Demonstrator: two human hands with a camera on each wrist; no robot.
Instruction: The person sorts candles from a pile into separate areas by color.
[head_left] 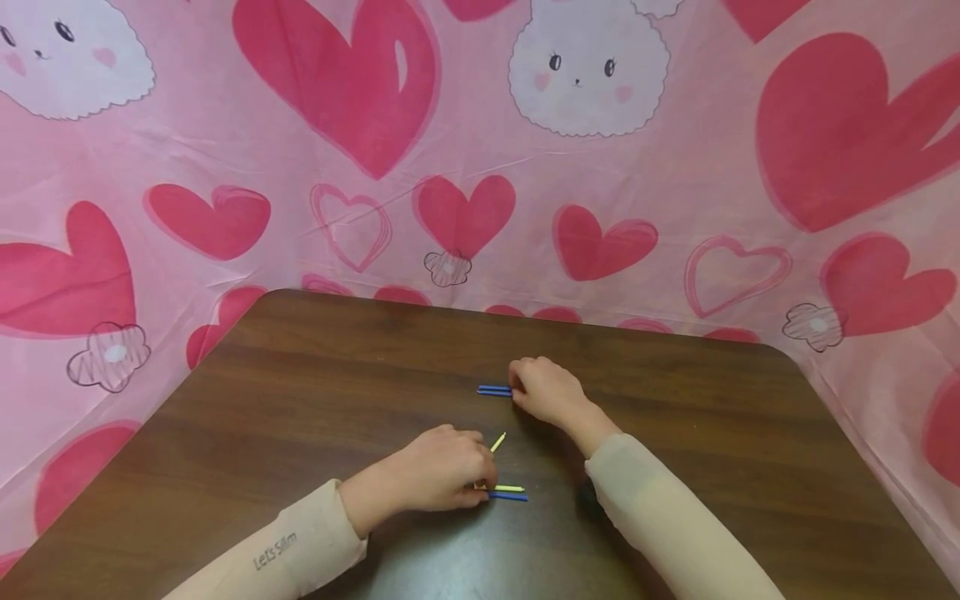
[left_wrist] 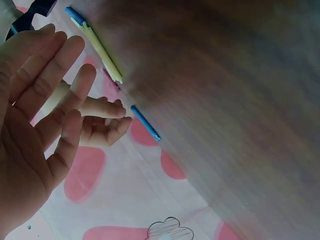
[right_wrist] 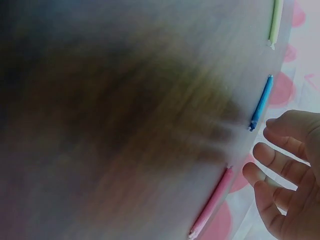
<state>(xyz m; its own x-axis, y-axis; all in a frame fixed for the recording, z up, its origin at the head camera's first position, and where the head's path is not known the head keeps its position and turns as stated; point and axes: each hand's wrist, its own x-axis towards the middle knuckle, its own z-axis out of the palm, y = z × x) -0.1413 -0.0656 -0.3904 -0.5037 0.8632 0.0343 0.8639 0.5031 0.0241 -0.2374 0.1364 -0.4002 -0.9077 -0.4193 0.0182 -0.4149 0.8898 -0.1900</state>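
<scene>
My left hand point(head_left: 450, 468) is low over the table beside a yellow stick point(head_left: 511, 488) and a blue stick point(head_left: 510, 497), which lie side by side. Another slender yellow stick point(head_left: 499, 442) slants out past its fingers. In the left wrist view its fingers point(left_wrist: 47, 82) are extended, with nothing between them. Farther back, my right hand point(head_left: 546, 390) is at the right end of two parallel blue sticks point(head_left: 494, 390). Loosely bent fingers show in the right wrist view, the fingertips close to a blue stick point(right_wrist: 261, 102) and a pink stick point(right_wrist: 212, 202), holding neither.
A brown wooden table point(head_left: 360, 367) with rounded far corners lies under both hands. Pink cloth point(head_left: 465, 133) printed with hearts and white faces hangs around its back and sides. A dark band-like object point(left_wrist: 32, 17) shows at the left wrist view's upper corner.
</scene>
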